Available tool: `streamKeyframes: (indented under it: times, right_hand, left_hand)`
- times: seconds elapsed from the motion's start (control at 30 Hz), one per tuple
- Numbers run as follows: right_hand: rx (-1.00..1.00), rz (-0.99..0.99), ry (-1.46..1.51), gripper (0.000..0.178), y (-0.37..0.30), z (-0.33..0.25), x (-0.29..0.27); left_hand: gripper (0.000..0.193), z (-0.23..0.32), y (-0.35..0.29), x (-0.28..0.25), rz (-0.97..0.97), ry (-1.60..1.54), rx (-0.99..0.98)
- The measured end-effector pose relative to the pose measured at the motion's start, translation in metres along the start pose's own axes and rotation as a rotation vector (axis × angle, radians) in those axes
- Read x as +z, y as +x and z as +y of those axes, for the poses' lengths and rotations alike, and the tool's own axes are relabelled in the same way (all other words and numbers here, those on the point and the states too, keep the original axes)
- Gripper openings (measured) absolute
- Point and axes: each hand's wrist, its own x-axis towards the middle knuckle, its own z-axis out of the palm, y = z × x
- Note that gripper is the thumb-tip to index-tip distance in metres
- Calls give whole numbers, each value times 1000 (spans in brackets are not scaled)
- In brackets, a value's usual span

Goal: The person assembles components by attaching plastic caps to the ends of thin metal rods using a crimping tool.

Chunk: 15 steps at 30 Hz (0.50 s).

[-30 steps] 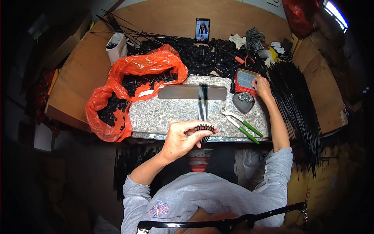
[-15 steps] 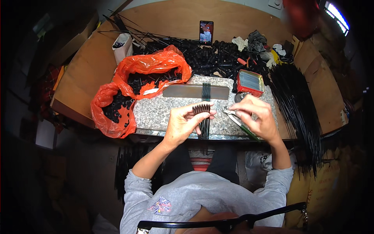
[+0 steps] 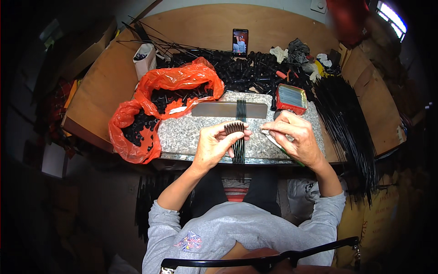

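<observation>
My left hand [image 3: 213, 142] is closed around a row of short dark brown tubes [image 3: 234, 128], stood side by side between thumb and fingers. Beneath it, a flat set of thin black rods [image 3: 240, 150] crosses the speckled stone slab [image 3: 180, 139] and hangs past its front edge. A flat metal bar [image 3: 212, 109] lies crosswise by the rods' far end. To the right, my right hand [image 3: 294, 136] has its thumb and fingers pinched together; anything tiny between them is too small to make out. Green-handled pliers [image 3: 276, 142] show under that hand, partly covered by it.
Two orange plastic bags [image 3: 132, 157] of small black parts sit at left. A red tin [image 3: 292, 110] of thin silvery pieces stands at right, near long black rods [image 3: 346, 118]. Black parts [image 3: 255, 68] are heaped behind, before a propped phone [image 3: 240, 42].
My right hand has lowered slightly and turned, its fingertips closing beside the pliers' head and covering more of the pliers. The left hand keeps its hold on the tubes. The view has shifted a little.
</observation>
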Motion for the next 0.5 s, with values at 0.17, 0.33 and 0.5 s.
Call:
streamKeyframes:
  times: [0.17, 0.33, 0.5]
  right_hand:
    - [-23, 12, -6, 24, 1, 1, 0]
    - [-28, -17, -13, 24, 3, 2, 2]
    - [-67, -35, -49, 26, 6, -3, -1]
  left_hand:
    - [22, -1, 1, 0, -8, -6, 2]
    - [24, -4, -1, -1, -5, -1, 30]
    - [22, -1, -1, 2, -10, 23, 13]
